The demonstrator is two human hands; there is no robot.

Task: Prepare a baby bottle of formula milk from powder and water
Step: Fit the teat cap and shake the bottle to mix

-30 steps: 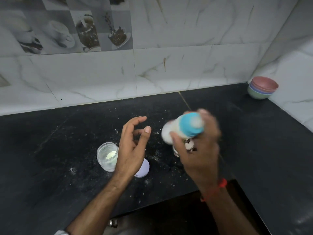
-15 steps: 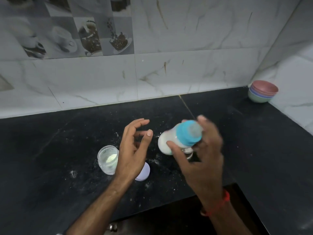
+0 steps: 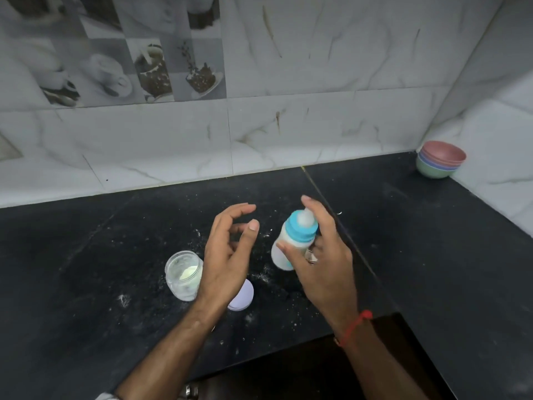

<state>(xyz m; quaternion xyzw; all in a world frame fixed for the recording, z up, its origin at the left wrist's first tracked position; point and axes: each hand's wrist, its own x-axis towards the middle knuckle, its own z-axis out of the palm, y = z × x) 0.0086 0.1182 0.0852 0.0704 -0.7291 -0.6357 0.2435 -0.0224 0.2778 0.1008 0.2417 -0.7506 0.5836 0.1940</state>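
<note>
Furthest left on our black countertop (image 3: 72, 269) stands the open powder jar (image 3: 183, 275), a little pale formula left in its bottom, with spilled powder (image 3: 124, 300) dusting the stone around it; its pale lid (image 3: 242, 295) lies flat just to the right, partly hidden under our left hand (image 3: 227, 255). That hand hovers above the counter holding nothing, fingers loosely curved and thumb raised, much as it was a second ago. Next comes the baby bottle (image 3: 292, 241), white with milk and capped with its blue collar and teat, held clear of the counter in our right hand (image 3: 323, 264), whose thumb crosses the body while the fingers wrap behind it and one fingertip reaches past the teat. A second ago the bottle lay tipped nearly sideways with the teat pointing right; now it has swung close to upright, leaning only a little, and sits sharper in view, so we judge the shaking stroke is slowing or turning. With the contents evenly white, mixing seems almost done. Far right in the corner, well apart from everything, sits a stack of coloured bowls (image 3: 439, 163)
</note>
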